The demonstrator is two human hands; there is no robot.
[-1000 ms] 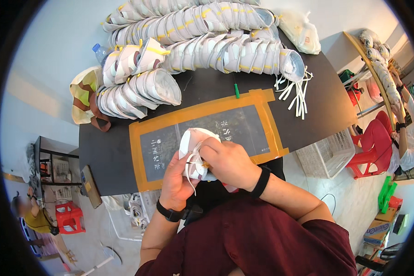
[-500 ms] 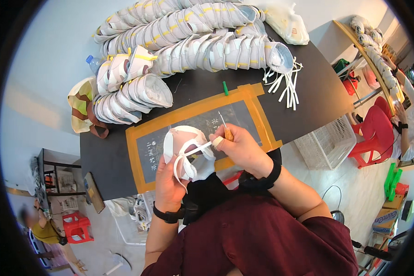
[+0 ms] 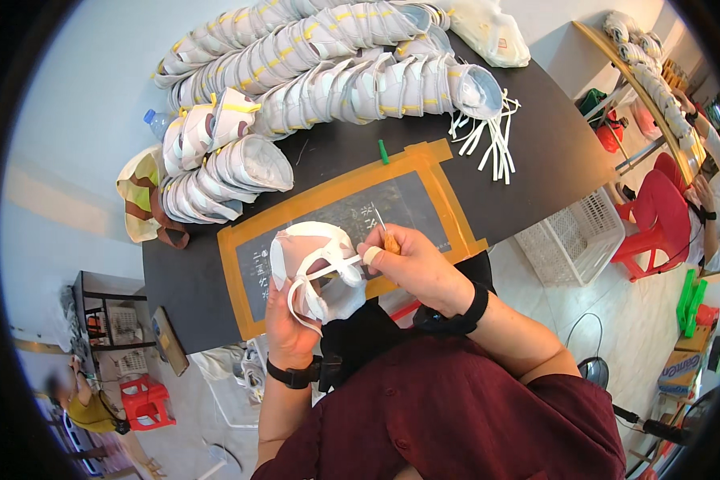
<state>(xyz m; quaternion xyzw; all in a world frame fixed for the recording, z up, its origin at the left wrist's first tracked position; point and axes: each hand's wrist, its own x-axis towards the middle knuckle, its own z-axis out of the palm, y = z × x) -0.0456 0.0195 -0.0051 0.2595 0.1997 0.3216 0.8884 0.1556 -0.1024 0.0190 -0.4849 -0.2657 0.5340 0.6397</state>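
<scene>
My left hand is closed around the side of a white and pale pink shoe upper, held above the near part of the table. A flat white lace crosses the upper's opening, and a loop of it hangs by my left fingers. Just right of the upper, my right hand pinches the end of the lace between thumb and finger. The same hand also grips an awl with a wooden handle, its thin metal shaft pointing up and away. A pale band wraps my right thumb.
Long rows of nested shoe uppers lie across the back of the dark table. Loose white laces hang near one row's end. Orange tape frames a clear sheet. A green tube lies behind it. A white crate stands right.
The view has shifted slightly. My hands and the upper sit a little farther left, and the lace stretch between upper and right hand looks shorter. Both grips stay the same.
</scene>
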